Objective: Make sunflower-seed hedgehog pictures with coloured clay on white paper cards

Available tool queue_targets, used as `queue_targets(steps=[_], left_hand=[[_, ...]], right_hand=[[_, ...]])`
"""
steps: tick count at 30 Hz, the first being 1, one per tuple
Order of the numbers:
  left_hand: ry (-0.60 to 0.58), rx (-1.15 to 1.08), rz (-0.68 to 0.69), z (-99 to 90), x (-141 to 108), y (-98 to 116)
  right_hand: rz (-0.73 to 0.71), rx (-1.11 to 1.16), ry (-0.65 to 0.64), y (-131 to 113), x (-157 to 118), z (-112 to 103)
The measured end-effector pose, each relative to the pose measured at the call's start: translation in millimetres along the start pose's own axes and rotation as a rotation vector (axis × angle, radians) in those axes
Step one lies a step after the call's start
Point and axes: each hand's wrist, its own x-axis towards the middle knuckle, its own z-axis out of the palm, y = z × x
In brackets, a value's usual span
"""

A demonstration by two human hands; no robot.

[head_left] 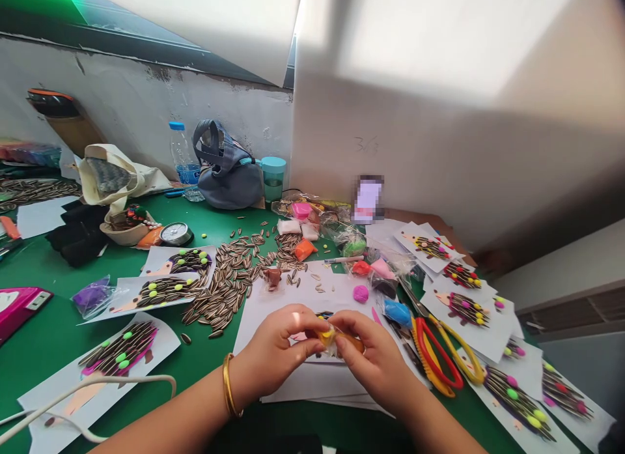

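Note:
My left hand [271, 343] and my right hand [378, 356] meet over a stack of white paper [288, 389], both with fingers pinched on a small clear packet of yellow clay [328, 337]. Beneath them is a hedgehog picture, mostly hidden by the fingers. A magenta clay ball [361, 294] rests on the paper just beyond my right hand. Farther back on the sheet lies a wrapped piece of brown clay [271, 278]. To the left spreads a heap of striped sunflower seeds [222, 284]. A blue clay packet [398, 312] sits right of my right hand.
Scissors with red handles [439, 359] and a yellow-handled pair [463, 353] lie at right, beside several seed-hedgehog cards [459, 311]. More cards [127, 363] are at left, crossed by a white cable [131, 379]. A blurred phone [368, 198] leans on the back panel.

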Motion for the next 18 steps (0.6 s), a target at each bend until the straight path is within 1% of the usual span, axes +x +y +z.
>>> queue_targets(steps=[3,5,8,11,13,16,18], left_hand=[[0.014,0.106,0.029,1.6,-1.8,0.1],[0.024,0.217,0.052,2.3,-3.5,-0.7],[0.018,0.338,0.095,2.9,-5.6,-2.5],[0.015,0.37,0.131,3.8,-6.1,-3.9],[0.015,0.326,0.095,4.6,-5.3,-4.3],[-0.001,0.221,-0.015,5.3,-3.7,-4.0],[-0.008,0.191,-0.069,5.3,-3.3,-3.4]], right_hand=[[-0.044,-0.114,-0.032,1.7,-2.4,2.5],[-0.096,-0.207,-0.025,3.2,-3.4,5.8],[-0.198,-0.299,0.054,4.0,-2.3,11.1],[-0.251,-0.33,0.123,2.7,0.3,13.8],[-0.267,-0.33,0.128,1.9,1.4,13.7],[-0.284,-0.321,0.133,2.0,1.6,12.3],[-0.287,-0.325,0.132,2.3,1.4,11.7]])
